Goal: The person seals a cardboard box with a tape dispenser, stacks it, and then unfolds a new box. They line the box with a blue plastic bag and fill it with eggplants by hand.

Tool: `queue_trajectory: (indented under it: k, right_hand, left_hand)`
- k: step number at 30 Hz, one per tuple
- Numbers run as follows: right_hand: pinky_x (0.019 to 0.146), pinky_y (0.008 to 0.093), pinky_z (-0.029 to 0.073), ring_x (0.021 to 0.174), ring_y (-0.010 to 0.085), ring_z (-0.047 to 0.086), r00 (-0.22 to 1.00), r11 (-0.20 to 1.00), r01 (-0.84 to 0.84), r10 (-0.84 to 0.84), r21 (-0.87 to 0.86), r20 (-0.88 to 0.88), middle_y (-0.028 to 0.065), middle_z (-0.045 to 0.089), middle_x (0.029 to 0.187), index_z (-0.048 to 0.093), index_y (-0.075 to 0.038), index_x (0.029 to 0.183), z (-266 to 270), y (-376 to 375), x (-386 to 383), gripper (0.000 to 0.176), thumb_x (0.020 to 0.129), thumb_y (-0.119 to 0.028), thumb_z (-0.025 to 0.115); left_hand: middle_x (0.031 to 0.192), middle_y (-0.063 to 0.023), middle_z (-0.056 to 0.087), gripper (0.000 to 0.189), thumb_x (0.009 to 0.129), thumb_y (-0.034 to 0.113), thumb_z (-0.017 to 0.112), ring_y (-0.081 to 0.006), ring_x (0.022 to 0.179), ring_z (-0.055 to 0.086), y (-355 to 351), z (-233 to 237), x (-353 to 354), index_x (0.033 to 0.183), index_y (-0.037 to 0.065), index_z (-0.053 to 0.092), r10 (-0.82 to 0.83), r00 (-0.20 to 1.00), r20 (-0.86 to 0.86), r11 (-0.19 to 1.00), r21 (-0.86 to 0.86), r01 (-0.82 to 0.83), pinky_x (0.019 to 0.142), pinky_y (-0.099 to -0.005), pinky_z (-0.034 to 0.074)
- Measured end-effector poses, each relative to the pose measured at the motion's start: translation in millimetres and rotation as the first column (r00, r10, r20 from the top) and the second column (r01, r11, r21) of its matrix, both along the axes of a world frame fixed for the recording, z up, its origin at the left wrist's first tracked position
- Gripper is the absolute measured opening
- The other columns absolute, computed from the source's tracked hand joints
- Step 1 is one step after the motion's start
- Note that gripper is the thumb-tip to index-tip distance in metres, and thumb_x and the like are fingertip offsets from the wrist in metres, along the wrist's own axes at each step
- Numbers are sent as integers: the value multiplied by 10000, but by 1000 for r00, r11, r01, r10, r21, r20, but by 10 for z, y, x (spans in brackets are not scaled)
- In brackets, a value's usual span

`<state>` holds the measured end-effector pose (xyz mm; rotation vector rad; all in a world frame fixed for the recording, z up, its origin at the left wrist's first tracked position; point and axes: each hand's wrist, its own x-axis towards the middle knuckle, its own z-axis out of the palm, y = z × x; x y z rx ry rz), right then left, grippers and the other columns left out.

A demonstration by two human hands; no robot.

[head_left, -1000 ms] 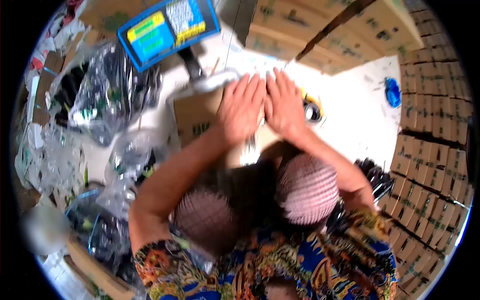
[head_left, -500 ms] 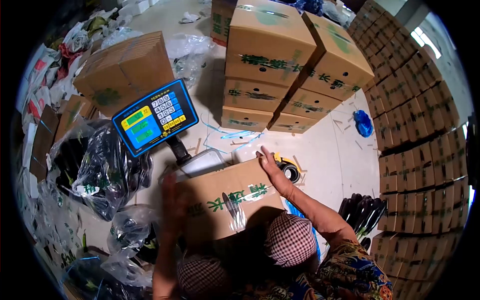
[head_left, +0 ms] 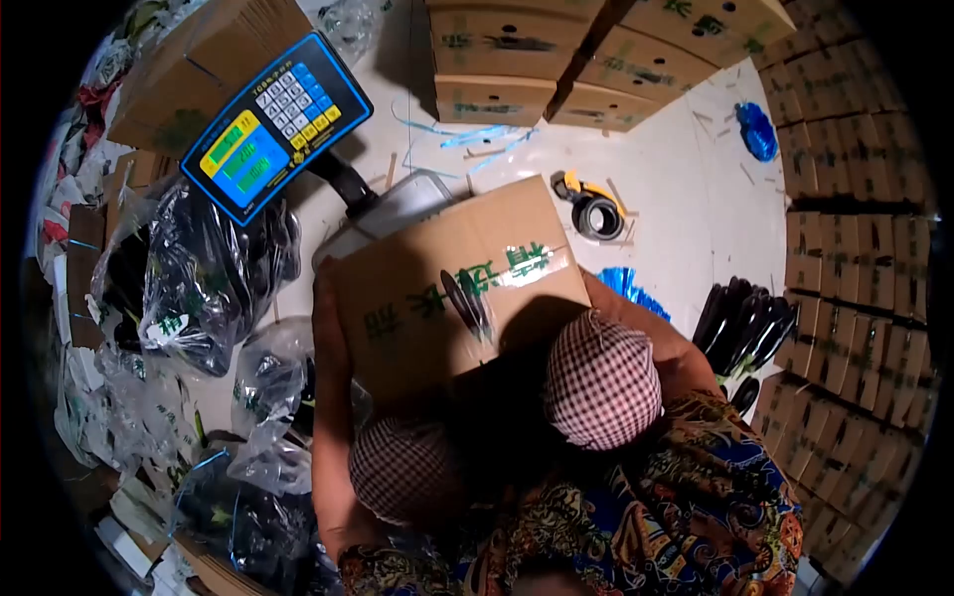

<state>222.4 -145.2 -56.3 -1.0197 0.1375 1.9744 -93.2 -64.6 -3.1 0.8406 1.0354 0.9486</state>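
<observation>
A taped cardboard box (head_left: 417, 308) with green lettering and a printed eggplant lies tilted in front of my knees, against a scale (head_left: 437, 189) whose grey platform shows behind it. My left hand (head_left: 328, 303) is pressed along the box's left side, its fingertips hard to make out. On the opposite side my right hand (head_left: 597, 290) reaches around the lower right edge, with its fingers hidden by the box. The scale's blue display panel (head_left: 276, 127) stands beyond the box, its readouts lit.
A yellow-handled tape dispenser (head_left: 596, 211) lies on the floor beside blue strapping (head_left: 631, 288). Eggplants (head_left: 740, 323) are piled at right. Bagged eggplants (head_left: 204, 268) sit at left. Stacked boxes (head_left: 497, 99) stand ahead, and a wall of boxes (head_left: 845, 263) rises at right.
My right hand has left the box's top far edge and gone down around its right side. My left hand, blurred before, now rests against the left side. The view has tipped downward.
</observation>
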Motion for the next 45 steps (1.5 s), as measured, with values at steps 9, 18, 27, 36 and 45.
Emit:
queue_trajectory:
  k: [9,18,27,36,45]
  right_hand:
    - [892,362,504,1044,252,598,996,997,70,-68,-22,65,178,573,1214,464,-6,1301,111,-100,383,534,1000,-437,377]
    - [871,349,495,1022,207,611,781,972,-5,-143,234,608,139,636,1128,563,14,1214,633,-75,1204,494,986,-404,433]
    - [922,363,444,1041,239,578,710,906,-4,-296,424,639,172,630,1111,590,46,1184,1678,-268,1539,574,947,-466,486]
    - [900,331,421,1040,191,558,528,826,-28,-466,562,710,103,634,1107,611,-17,1174,2813,-358,1914,687,916,-619,405]
    - [1033,362,363,1250,229,430,215,314,-270,-902,910,375,164,413,1381,228,15,1451,4527,241,2061,812,864,-392,614]
  left_hand:
    - [1301,-138,498,603,935,369,500,-220,1143,527,57,623,216,1404,28,338,-98,990,-97,994,-67,92,944,-351,453]
    - [1112,-148,638,478,941,351,492,-241,922,661,297,1012,573,1276,10,502,-92,995,43,984,-151,98,779,-352,558]
    - [1220,-150,588,560,969,448,393,-268,1036,610,207,1566,965,1324,21,464,-198,968,156,969,-119,217,866,-377,516]
    - [1177,-112,605,479,986,377,387,-213,1012,598,200,2079,1614,1290,25,502,-163,896,412,981,-27,191,847,-325,501]
    - [1218,-81,570,436,981,376,362,-244,1103,554,585,2818,3040,1266,80,509,-297,686,664,951,267,153,926,-406,469]
